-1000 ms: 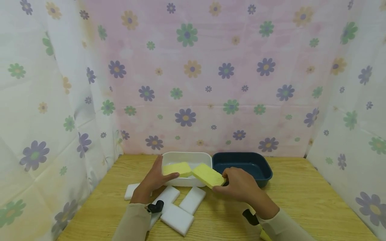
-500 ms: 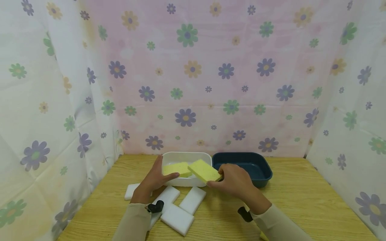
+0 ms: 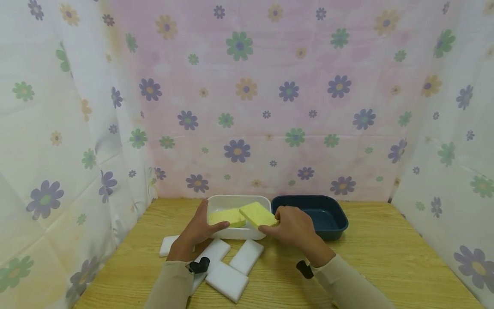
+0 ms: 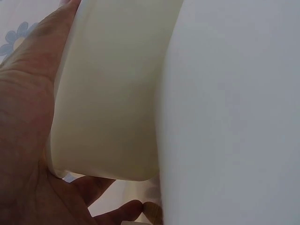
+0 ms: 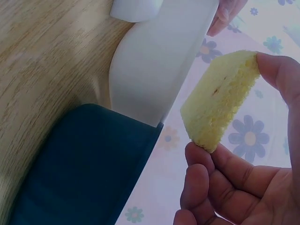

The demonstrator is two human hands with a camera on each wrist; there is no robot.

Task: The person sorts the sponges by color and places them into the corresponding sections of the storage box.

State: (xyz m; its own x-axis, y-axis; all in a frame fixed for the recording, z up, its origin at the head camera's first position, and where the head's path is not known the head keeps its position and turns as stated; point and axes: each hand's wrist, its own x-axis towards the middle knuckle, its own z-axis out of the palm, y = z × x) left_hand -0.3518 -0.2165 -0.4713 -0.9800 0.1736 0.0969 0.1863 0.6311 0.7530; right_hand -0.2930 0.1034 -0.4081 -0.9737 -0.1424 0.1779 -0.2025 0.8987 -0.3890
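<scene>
A yellow sponge point(image 3: 257, 213) tilts over the right part of a white plastic bin point(image 3: 247, 234), pinched at its right end between the thumb and fingers of my right hand point(image 3: 295, 229). The right wrist view shows the pinched sponge point(image 5: 218, 101) in the air, its porous edge facing the camera. Another yellow sponge point(image 3: 225, 217) lies inside the white bin, partly overlapped by the held one. My left hand point(image 3: 198, 227) grips the left end of the white bin, thumb across its front rim. In the left wrist view that hand lies along the bin's wall point(image 4: 108, 103).
A dark blue bin point(image 3: 332, 235) stands against the right side of the white one. Several white sponges point(image 3: 227, 281) lie on the wooden table point(image 3: 378, 240) in front of the white bin. Flower-patterned cloth point(image 3: 270, 171) hangs behind and at both sides.
My right hand has moved left and slightly up with the yellow sponge, bringing it farther over the white bin. The left hand and the bins have stayed put.
</scene>
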